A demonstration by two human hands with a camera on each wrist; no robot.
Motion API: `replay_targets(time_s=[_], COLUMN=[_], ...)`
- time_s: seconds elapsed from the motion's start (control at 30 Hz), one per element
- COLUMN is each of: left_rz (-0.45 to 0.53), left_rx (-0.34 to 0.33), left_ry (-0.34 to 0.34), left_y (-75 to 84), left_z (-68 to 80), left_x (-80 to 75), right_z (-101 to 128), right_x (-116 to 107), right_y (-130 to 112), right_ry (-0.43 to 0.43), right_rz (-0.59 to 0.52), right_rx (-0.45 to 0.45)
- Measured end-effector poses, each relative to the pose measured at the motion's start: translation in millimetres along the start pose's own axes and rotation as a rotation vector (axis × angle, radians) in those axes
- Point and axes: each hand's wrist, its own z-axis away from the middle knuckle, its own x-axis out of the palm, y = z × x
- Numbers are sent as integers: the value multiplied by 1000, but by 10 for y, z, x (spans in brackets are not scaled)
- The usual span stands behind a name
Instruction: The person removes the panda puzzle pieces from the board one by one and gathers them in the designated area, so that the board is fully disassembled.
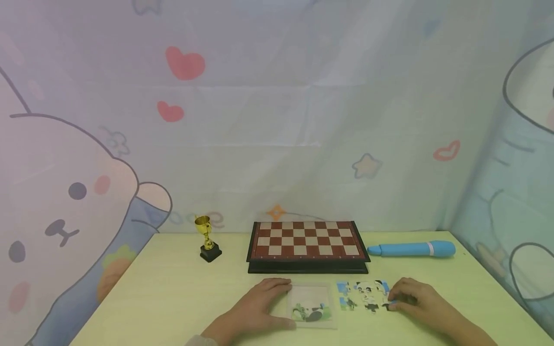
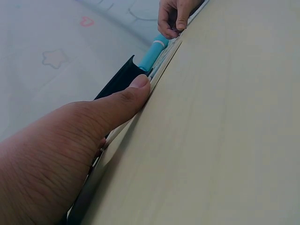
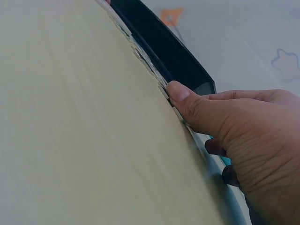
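Note:
A square puzzle tray [image 1: 312, 290] lies flat near the table's front, with joined pieces showing a panda picture along its lower part. My left hand [image 1: 261, 307] holds the tray at its left side, fingertips by the top corner and thumb by the bottom one. To the right of the tray lie several loose jigsaw pieces [image 1: 365, 288] with panda and blue patches. At their right end my right hand [image 1: 417, 302] pinches a jigsaw piece [image 1: 391, 302] between thumb and forefinger; the fingers partly hide it. In the right wrist view, the right thumb [image 3: 180, 93] touches the row of pieces.
Behind the tray stands a dark-edged chessboard box [image 1: 308, 266] with red and white squares. A small gold trophy [image 1: 208, 240] on a black base is at the back left. A blue pen-shaped object [image 1: 409, 249] lies at the back right. A printed cloth hangs behind the table.

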Motion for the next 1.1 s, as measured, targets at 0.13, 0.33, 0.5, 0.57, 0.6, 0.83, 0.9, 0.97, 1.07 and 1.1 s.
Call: replay_targets(time_s=[0.13,0.33,0.5,0.57,0.6,0.83,0.9,0.97,1.07,1.1], left_rz=[0,2,13,19,21,26,32,31,22,20], left_rx=[-6,-15,-13,-14,-16,-20,-20,-13,-4,-1], left_ry=[-3,-12,-9,-10,-11,-14,-13,-7,-1,-1], left_y=[13,10,-1,-4,-5,4,9,8,4,3], left_z=[-12,-8,-1,-2,-3,8,11,11,8,6], left_x=[-39,-63,-52,-44,-40,-31,-34,-31,-19,-13], right_z=[-38,-63,-83,-107,-130,-498,-652,-803,-997,-1046], right_x=[-2,11,6,20,39,469,632,790,1004,1066], right_y=[2,11,-2,-25,-54,-502,-645,-775,-936,-982], right_ry=[16,27,49,76,89,102,84,59,-25,-61], right_rz=[-5,-27,24,75,104,147,124,117,102,91], right_rx=[-30,-68,-93,-105,-106,-69,-114,-132,-92,-69])
